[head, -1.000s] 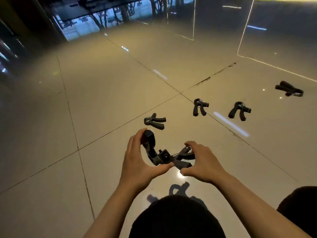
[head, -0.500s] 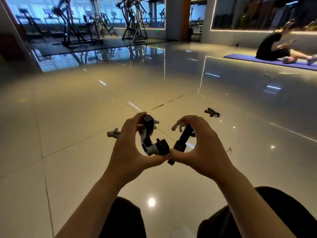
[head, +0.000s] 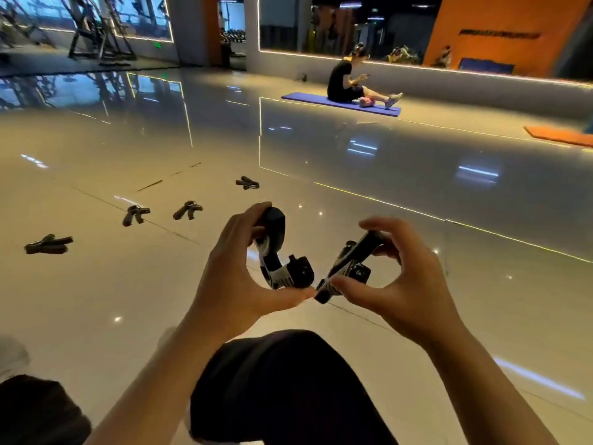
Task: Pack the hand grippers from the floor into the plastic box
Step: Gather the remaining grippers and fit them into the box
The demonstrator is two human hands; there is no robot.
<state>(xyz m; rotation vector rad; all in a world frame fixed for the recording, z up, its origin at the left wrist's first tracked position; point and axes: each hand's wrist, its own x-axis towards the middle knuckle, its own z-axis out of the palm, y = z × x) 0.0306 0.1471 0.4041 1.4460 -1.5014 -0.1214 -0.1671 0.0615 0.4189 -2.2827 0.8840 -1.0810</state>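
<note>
My left hand [head: 231,277] grips a black hand gripper [head: 279,252] between thumb and fingers, held up above the floor. My right hand [head: 404,284] pinches a second black hand gripper [head: 349,264] close beside it, the two almost touching at their lower ends. Several more black hand grippers lie on the glossy tiled floor to the left and beyond: one [head: 48,245] far left, one [head: 134,214], one [head: 187,209] and one [head: 247,182] farther back. No plastic box is in view.
My dark-clothed knees [head: 276,387] fill the bottom of the view. A person sits on a blue mat [head: 340,104] at the back. An orange mat [head: 558,136] lies at the far right. Gym machines [head: 96,33] stand at the back left.
The view has swung up and to the right, so the floor grippers now appear to the left. Both hands have raised their grippers and drawn them slightly apart.
</note>
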